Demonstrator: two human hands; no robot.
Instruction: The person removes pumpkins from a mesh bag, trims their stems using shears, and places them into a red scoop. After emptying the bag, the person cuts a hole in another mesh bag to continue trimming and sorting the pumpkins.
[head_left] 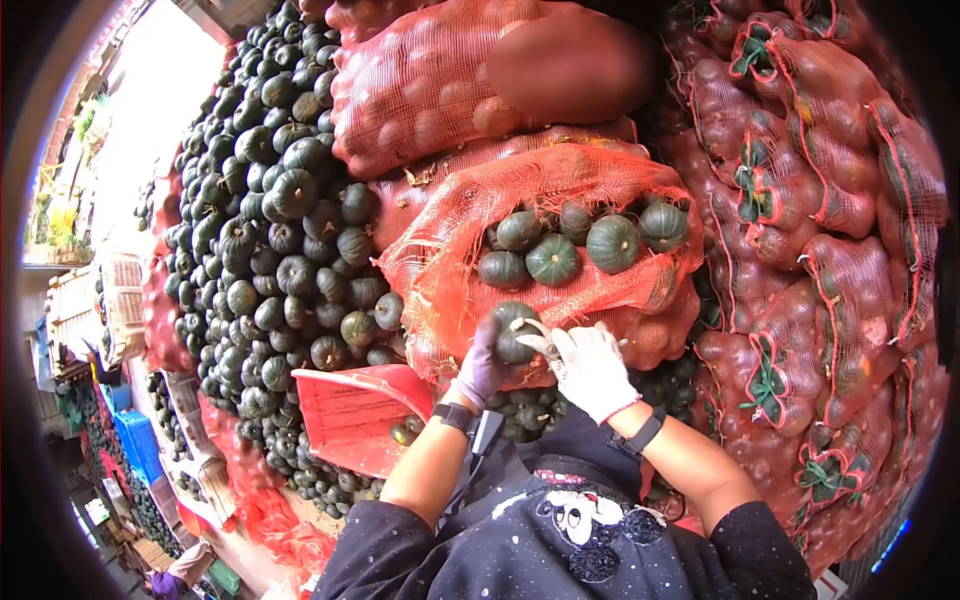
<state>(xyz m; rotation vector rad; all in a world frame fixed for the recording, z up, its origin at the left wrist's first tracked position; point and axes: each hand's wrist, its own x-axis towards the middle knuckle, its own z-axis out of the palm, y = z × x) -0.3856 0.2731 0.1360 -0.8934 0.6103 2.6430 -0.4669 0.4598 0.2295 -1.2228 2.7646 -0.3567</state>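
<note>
A round dark green pumpkin [511,348] rests against the palm and fingers of my left hand [478,368], which wears a greyish-purple glove. My right hand [594,376], in a white glove, is closed around what look like small pruning shears [541,343], mostly covered by the fingers. Their pale tips are at the pumpkin's stem. Just beyond both hands lies an orange mesh sack [440,250], torn open at the top. Several green pumpkins [552,260] show in its opening.
A large heap of green pumpkins [270,240] rises on the left. Near my left forearm a red plastic basket [350,420] lies tilted. Full red mesh sacks [800,300] are stacked on the right, and another full sack [420,90] lies behind. A person [185,570] is at the lower left.
</note>
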